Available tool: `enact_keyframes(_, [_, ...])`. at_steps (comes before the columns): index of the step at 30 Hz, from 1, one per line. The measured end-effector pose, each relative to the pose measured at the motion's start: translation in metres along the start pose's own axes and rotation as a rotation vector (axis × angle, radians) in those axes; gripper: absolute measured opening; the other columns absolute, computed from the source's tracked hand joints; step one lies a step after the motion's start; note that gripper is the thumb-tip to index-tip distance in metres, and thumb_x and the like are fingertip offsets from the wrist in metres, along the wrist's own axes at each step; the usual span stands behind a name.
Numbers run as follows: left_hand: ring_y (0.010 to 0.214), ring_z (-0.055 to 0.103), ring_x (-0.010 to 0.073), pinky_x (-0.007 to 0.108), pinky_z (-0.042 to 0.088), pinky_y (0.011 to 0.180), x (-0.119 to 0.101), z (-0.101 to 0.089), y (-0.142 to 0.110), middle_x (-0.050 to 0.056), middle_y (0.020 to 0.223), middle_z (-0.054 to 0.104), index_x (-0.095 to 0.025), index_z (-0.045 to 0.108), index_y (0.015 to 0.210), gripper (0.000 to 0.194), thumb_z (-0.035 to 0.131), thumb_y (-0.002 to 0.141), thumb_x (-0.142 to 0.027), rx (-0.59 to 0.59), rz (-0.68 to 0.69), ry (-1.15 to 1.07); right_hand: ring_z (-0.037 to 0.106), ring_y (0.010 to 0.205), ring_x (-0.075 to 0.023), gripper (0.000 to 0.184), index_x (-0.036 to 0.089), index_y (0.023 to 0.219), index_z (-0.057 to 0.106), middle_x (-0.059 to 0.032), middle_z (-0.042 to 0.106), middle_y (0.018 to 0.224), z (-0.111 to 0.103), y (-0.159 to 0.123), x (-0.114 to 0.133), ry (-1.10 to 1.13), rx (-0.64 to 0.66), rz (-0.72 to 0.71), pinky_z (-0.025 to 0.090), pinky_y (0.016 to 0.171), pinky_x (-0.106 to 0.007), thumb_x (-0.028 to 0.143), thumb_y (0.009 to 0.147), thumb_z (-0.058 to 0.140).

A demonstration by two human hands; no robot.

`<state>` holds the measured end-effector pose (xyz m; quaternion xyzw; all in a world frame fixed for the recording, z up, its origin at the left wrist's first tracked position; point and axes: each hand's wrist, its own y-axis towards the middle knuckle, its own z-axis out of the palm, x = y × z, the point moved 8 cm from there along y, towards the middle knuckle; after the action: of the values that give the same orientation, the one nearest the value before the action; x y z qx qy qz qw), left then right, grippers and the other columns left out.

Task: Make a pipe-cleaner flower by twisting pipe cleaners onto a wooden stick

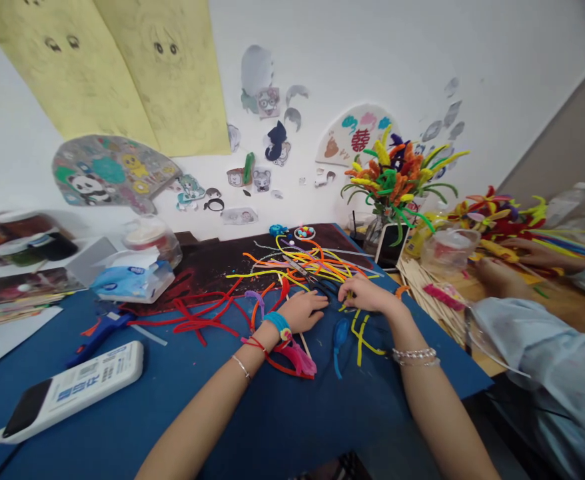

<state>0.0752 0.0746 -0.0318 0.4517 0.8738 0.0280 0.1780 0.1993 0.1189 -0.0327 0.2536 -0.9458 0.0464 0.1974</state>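
My left hand (pixel 302 312) lies on the blue tabletop with its fingers stretched out to the right, holding nothing that I can see. My right hand (pixel 365 293) is bent down opposite it, fingers curled together beside the dark scissor handles (pixel 325 285) and short yellow pipe cleaners (pixel 360 333); what its fingertips hold, if anything, is hidden. Between my forearms lie a blue twisted pipe-cleaner piece (pixel 341 333) and a pink one (pixel 302 360). Red pipe cleaners (pixel 207 319) spread out left of my left hand. Yellow and orange pipe cleaners (pixel 317 257) are heaped beyond both hands.
At left are a blue glue gun (pixel 97 337), a white power bank-like device (pixel 80 383) and a tissue pack (pixel 132 277). A vase of pipe-cleaner flowers (pixel 397 173) and a phone (pixel 391 247) stand at back right. A co-worker's sleeve (pixel 537 347) is at far right.
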Motion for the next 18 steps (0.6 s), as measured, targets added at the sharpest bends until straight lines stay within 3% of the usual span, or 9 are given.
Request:
enact_keyframes(4, [0.118, 0.039, 0.0193, 0.037, 0.028, 0.098, -0.014, -0.006, 0.001, 0.006, 0.121, 0.052, -0.019, 0.054, 0.112, 0.033, 0.039, 0.083, -0.025, -0.018, -0.005, -0.017, 0.051, 0.086, -0.0199, 0.023, 0.022, 0.076, 0.068, -0.0029, 0.064, 0.079, -0.002, 0.001, 0.002, -0.039, -0.001, -0.044, 0.035, 0.080, -0.029, 0.009, 0.063, 0.055])
enact_keyframes(7, [0.104, 0.049, 0.0165, 0.031, 0.034, 0.091, -0.048, -0.016, 0.003, 0.006, 0.109, 0.058, -0.021, 0.058, 0.107, 0.034, 0.038, 0.084, -0.036, -0.092, 0.048, -0.089, 0.053, 0.072, -0.0168, 0.023, 0.020, 0.077, 0.068, -0.0024, 0.064, 0.071, -0.002, 0.004, 0.003, -0.036, -0.019, -0.035, 0.038, 0.070, -0.026, 0.010, 0.064, 0.052])
enact_keyframes(11, [0.091, 0.051, 0.0277, 0.045, 0.032, 0.085, -0.085, 0.002, 0.002, 0.013, 0.084, 0.059, -0.013, 0.064, 0.083, 0.053, 0.050, 0.066, -0.061, -0.031, -0.066, 0.080, 0.050, 0.056, -0.0129, 0.021, 0.019, 0.073, 0.068, -0.0004, 0.060, 0.058, 0.001, 0.007, 0.004, -0.034, -0.020, -0.008, 0.035, 0.055, -0.023, 0.011, 0.062, 0.052])
enact_keyframes(15, [0.088, 0.049, 0.0254, 0.044, 0.032, 0.081, -0.098, 0.009, 0.000, 0.013, 0.083, 0.058, -0.013, 0.064, 0.076, 0.026, 0.047, 0.076, -0.032, -0.073, -0.076, 0.174, 0.049, 0.053, -0.0119, 0.017, 0.017, 0.071, 0.067, -0.0003, 0.060, 0.056, -0.004, 0.009, 0.007, -0.020, -0.072, -0.014, 0.035, 0.053, -0.022, 0.014, 0.065, 0.051])
enact_keyframes(18, [0.083, 0.050, 0.0228, 0.039, 0.035, 0.074, -0.078, -0.001, 0.000, 0.010, 0.075, 0.060, -0.018, 0.066, 0.067, 0.027, 0.044, 0.076, -0.030, -0.124, -0.185, 0.068, 0.052, 0.057, -0.0132, 0.017, 0.016, 0.075, 0.066, -0.0020, 0.062, 0.063, -0.017, 0.006, 0.010, 0.094, -0.164, 0.009, 0.037, 0.056, -0.024, 0.024, 0.072, 0.051])
